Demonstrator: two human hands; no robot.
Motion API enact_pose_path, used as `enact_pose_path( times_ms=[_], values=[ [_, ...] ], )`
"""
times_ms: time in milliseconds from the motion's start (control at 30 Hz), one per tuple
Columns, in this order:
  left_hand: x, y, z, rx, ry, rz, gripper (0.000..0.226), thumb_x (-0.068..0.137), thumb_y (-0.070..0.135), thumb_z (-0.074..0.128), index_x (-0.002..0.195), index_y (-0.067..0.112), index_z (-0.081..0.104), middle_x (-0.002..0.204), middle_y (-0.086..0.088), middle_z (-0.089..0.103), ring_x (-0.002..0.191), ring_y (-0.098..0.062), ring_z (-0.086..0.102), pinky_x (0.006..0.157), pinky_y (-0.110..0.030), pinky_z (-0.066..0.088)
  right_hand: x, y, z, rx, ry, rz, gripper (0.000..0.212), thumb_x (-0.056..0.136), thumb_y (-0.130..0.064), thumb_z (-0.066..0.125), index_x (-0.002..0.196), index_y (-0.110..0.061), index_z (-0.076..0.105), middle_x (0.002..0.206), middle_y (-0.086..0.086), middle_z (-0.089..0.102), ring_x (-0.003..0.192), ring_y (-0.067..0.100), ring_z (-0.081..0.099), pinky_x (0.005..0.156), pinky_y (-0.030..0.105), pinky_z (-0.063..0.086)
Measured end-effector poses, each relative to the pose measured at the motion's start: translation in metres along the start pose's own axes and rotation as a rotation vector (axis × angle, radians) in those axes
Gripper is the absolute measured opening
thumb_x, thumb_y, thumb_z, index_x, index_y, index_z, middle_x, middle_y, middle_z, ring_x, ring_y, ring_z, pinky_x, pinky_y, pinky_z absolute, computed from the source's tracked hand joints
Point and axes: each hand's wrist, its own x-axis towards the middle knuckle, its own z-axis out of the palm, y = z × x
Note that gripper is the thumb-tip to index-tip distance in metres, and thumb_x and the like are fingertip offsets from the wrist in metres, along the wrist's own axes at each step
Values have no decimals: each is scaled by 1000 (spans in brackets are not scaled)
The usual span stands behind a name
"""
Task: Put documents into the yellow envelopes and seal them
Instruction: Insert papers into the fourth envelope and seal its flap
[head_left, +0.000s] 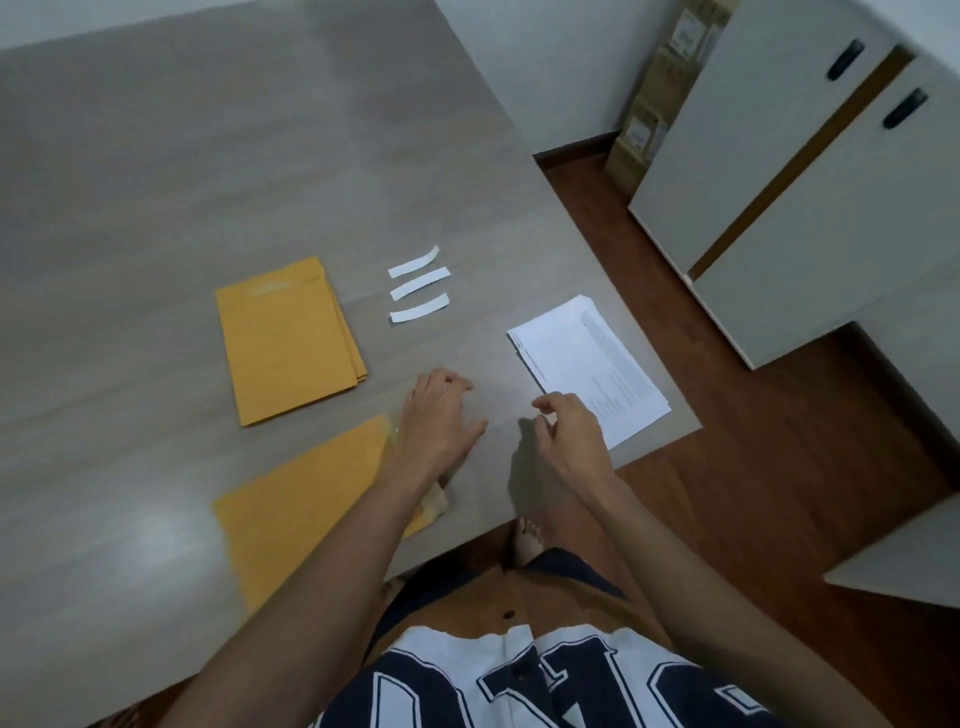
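The shirt (545, 686) had big dark letters, but they were cut off and could not be read. The papers (592, 364) had tiny print, too small and blurry to read.

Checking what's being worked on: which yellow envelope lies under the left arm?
The single envelope at the table's near edge; the stack of envelopes lies farther back, untouched.

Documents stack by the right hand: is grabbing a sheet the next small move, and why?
Probably yes. The right hand hovers empty at the near corner of the documents stack, fingers loosely curled, while the left hand rests by the near yellow envelope. I'd move the right hand onto the top sheet and pinch it; nothing is yet held.
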Motion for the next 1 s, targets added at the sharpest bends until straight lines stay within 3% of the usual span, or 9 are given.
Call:
enact_pose_path(
  times_ms=[200,333,433,667,833,1000],
  values=[
    [72,76,20,0,-57,66,64,83,41,66,135,9,48,136,-10,48,126,-29,43,102,-39,38,18,61,-41,-191,241,57,30,90,-40,59,114,-24,66,124,-2,63,112,19,52,95,37,48],
    [115,105,32,58,-82,3,78,84,49,66,141,6,36,148,-14,38,136,-31,33,108,-43,33,27,90,-59,-278,176,80,38,86,-44,64,118,-24,63,125,0,60,111,20,50,91,35,47],
    [134,119,37,95,-120,-72,86,80,50,71,142,5,33,145,-17,40,134,-34,37,107,-43,35,30,99,-64,-318,123,84,36,83,-45,66,112,-23,63,121,2,57,107,20,50,88,33,47],
    [153,122,38,85,-177,-193,73,67,47,83,122,9,53,123,-14,51,116,-31,49,94,-41,45,29,106,-64,-339,152,4,35,82,-45,68,109,-22,65,119,2,60,101,20,52,84,33,49],
    [164,117,21,-35,-244,-271,51,63,31,86,102,11,61,118,-10,49,95,-29,61,79,-35,51,29,109,-67,-325,138,-14,37,82,-48,68,110,-23,64,120,1,60,103,18,53,86,32,48],
    [163,111,17,-96,-316,-236,43,61,27,85,88,14,53,98,-7,66,91,-26,63,70,-33,46,28,108,-70,-308,128,-28,42,84,-48,67,116,-22,63,125,2,59,108,20,53,91,32,45]
  ],
)
